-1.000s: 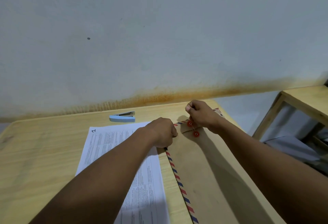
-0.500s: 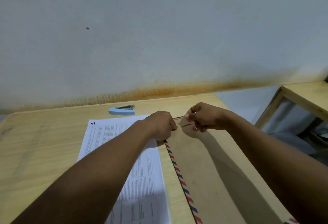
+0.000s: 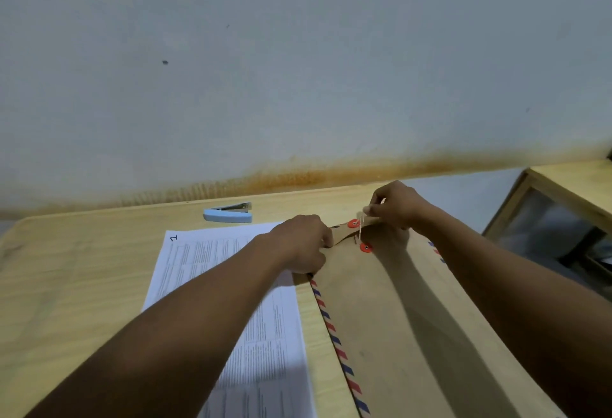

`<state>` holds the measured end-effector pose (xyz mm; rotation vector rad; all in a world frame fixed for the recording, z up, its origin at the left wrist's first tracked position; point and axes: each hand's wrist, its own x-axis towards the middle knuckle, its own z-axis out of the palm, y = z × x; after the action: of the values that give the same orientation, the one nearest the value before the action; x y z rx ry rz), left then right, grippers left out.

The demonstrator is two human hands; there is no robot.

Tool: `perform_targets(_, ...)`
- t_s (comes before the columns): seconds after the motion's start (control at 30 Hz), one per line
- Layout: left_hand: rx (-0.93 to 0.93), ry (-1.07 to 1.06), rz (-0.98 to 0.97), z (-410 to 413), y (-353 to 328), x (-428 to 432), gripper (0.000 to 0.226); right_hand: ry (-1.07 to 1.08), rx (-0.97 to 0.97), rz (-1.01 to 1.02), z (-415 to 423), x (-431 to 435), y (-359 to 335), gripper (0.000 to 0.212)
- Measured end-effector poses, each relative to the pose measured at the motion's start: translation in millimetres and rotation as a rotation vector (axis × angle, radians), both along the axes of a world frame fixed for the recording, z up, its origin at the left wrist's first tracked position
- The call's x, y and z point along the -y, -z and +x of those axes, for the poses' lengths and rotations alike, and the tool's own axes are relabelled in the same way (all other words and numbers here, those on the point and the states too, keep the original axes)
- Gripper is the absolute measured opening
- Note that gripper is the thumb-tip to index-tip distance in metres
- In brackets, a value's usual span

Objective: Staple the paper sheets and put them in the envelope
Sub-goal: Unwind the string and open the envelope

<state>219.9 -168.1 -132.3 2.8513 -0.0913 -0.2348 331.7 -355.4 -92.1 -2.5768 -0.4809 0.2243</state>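
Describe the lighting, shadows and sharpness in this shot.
Head view: dim, even light with no glare; the right arm throws a dark shadow band across the envelope; the left arm shades the lower paper sheets; print on them is too soft to read.

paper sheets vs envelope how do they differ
The paper sheets are white with printed text; the envelope is brown with a striped edge. The left hand grips the envelope and the right hand pinches its string; neither holds the paper sheets. Both lie on the table.
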Motion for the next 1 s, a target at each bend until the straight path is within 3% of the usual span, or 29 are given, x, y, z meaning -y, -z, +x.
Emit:
perform_targets(0.1,0.087,0.006,-0.015,-3.5,7.3,-3.2,0.036,-0.013,0.05,0.004,2.5,-15.4,2.4,0.021)
perform_targets(0.2,0.06,-0.002,-0.031,-2.0,9.4,-4.4,0.028,-0.013,0.065,0.037,4.7,-18.7,2.5,0.022)
perform_targets(0.33,0.057,0.003,0.0,4.8,1.5,-0.1,0.037,-0.006,0.095,0.066,9.5,-11.8,2.8,0.021)
perform_targets(0.43,0.119,-0.068,-0.031,9.5,-5.7,-0.5,0.033,0.014,0.161,-0.096,7.3,-3.6,-5.4,0.011)
perform_targets(0.57,0.24,-0.152,-0.247,15.4,-24.6,-1.3,0.041,-0.089,0.202,-0.287,-2.5,8.5,-22.3,0.045)
perform_targets(0.63,0.314,-0.178,-0.311,18.3,-39.8,1.0,0.04,-0.146,0.232,-0.332,-6.8,8.0,-33.1,0.052)
perform_targets(0.77,0.392,-0.17,-0.354,16.7,-74.6,5.3,0.041,-0.176,0.335,-0.426,-3.8,4.7,-60.5,0.021)
perform_targets(0.9,0.495,-0.173,-0.469,11.2,-104.7,1.5,0.034,-0.21,0.365,-0.389,1.4,7.4,-97.0,0.012)
perform_targets(1.0,0.454,-0.23,-0.606,5.4,-120.6,-6.3,0.051,-0.275,0.313,-0.286,-5.9,10.1,-131.6,0.023)
